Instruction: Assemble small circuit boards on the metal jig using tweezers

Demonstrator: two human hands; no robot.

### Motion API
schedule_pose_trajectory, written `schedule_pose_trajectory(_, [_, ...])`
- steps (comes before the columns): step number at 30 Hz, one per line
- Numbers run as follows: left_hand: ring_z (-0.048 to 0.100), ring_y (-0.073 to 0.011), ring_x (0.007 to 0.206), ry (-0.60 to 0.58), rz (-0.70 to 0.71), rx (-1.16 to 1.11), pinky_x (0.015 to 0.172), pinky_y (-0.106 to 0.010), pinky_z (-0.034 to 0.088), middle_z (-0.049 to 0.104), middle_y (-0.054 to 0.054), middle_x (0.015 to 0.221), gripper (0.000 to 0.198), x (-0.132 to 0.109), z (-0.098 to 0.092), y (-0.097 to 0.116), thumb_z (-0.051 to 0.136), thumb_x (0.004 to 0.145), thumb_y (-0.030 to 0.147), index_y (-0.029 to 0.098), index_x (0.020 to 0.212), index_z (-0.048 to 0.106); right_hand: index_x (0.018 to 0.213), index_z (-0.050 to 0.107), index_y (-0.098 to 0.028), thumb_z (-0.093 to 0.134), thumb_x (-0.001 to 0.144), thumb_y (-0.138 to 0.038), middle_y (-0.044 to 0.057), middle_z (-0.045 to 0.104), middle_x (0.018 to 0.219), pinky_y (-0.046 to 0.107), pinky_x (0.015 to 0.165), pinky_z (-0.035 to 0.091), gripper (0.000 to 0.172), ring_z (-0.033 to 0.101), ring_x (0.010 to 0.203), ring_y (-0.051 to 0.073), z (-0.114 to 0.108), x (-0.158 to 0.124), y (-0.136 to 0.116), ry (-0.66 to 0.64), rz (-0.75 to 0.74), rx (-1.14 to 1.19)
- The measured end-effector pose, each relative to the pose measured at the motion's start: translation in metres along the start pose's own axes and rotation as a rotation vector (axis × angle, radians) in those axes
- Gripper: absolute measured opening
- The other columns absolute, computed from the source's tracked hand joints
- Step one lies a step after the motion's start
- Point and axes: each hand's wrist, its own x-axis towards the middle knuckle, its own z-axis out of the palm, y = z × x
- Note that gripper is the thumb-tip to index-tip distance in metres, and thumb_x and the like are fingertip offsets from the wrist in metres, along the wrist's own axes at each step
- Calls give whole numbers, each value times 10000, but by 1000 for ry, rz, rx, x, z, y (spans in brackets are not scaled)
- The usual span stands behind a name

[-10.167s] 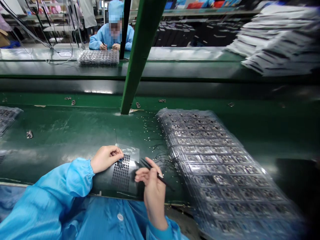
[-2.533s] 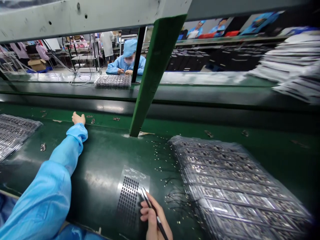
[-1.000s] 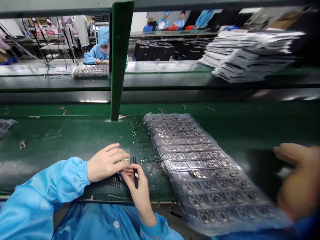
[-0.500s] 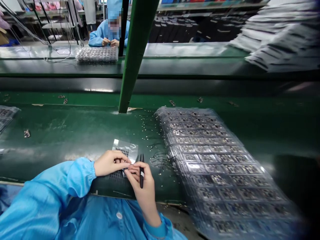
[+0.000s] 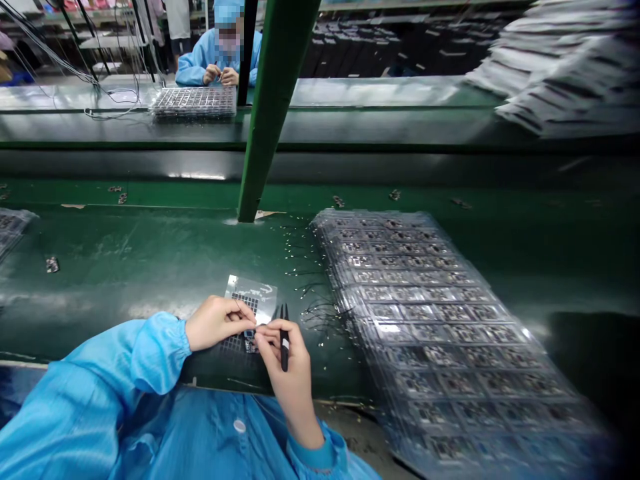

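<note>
Left hand [image 5: 213,325] at board [image 5: 250,341] edge — can't tell if gripping. Right hand [image 5: 295,357] clamped on tweezers [image 5: 285,350] — board over sheet [image 5: 265,297].

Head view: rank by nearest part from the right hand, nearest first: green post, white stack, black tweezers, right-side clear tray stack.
From the right hand:
1. Black tweezers: held in it.
2. Clear tray stack: on the bench, just to its right.
3. Green post: ahead, its foot beyond both hands.
4. White stack: far right, on the line beyond.
</note>
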Motion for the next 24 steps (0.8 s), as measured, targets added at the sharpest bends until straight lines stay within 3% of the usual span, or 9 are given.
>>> schedule_pose_trajectory(16, [636, -110, 657, -41, 72, 101, 660, -187, 496, 695, -16, 741, 127, -3, -3, 3, 613, 803, 244, 146, 828, 690, 883, 478, -213, 616, 796, -231, 4, 624, 772, 232, 611, 535, 164, 635, 682, 136, 4, 0, 1, 38, 29, 0])
schedule_pose_trajectory(24, [603, -104, 621, -31, -7, 88, 592, -183, 478, 668, -9, 702, 141, -4, 2, 5, 620, 779, 256, 134, 830, 670, 895, 487, -210, 607, 799, -210, 3, 610, 784, 221, 608, 527, 154, 626, 680, 126, 7, -4, 2, 74, -18, -35])
